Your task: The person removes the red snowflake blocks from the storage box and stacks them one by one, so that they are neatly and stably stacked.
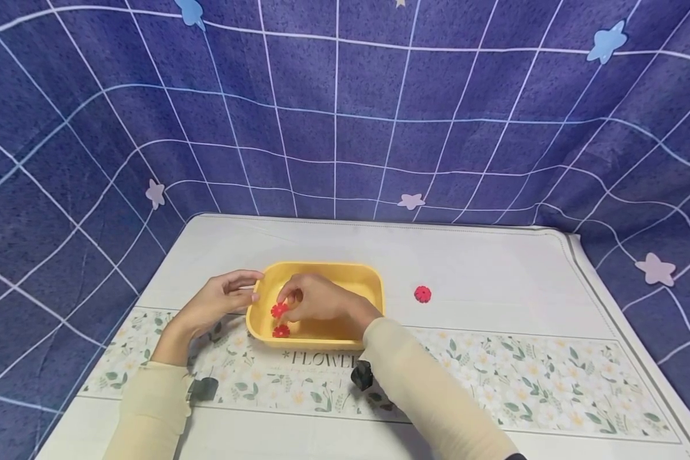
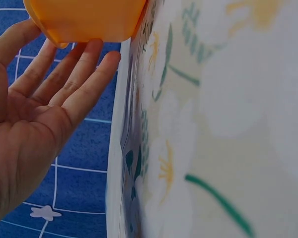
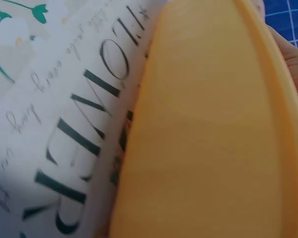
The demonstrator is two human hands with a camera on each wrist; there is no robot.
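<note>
A yellow plastic tray (image 1: 333, 342) stands on the table in the head view. My right hand (image 1: 319, 299) reaches down into its left part. Thumb and fingertips pinch a small red flower-shaped piece (image 1: 278, 310). A second red flower-shaped piece (image 1: 281, 331) lies on the tray floor just below it. At the tray's left end, my left hand (image 1: 218, 299) touches the wall with its fingertips. The left wrist view shows that hand (image 2: 44, 99) with fingers extended against the tray (image 2: 89, 22). In the right wrist view the tray's side (image 3: 208, 124) hides most of the right hand.
Another red flower-shaped piece (image 1: 422, 294) lies on the white table right of the tray. A floral printed band (image 1: 529, 377) with lettering crosses the tablecloth. Behind the table hangs a blue gridded curtain (image 1: 368, 140) with stars.
</note>
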